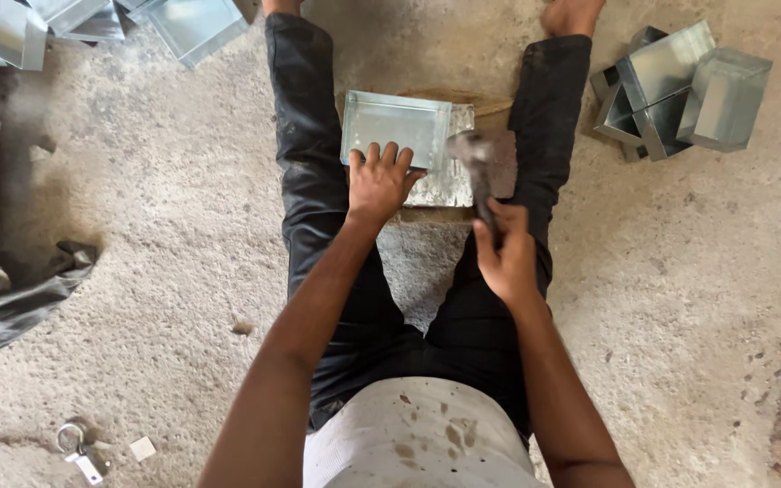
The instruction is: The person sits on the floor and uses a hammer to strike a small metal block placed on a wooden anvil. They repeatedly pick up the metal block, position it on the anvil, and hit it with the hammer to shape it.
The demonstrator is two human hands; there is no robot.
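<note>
The left hand (pixel 378 183) presses flat, fingers spread, on a shiny rectangular sheet-metal tray (pixel 397 126) lying between the legs on the concrete floor (pixel 183 226). The right hand (pixel 505 258) grips a dark, blurred hammer (pixel 475 163). A skewed blow could catch the nearby fingers or dent the tray.

Soft, even daylight fills the scene, moderately bright, with weak shadows on the concrete floor (pixel 183 226). The hammer (pixel 478 172) head is smeared by motion blur. The sheet-metal boxes (pixel 680 86) give a dull sheen without hard glare. The edges look slightly stretched.
</note>
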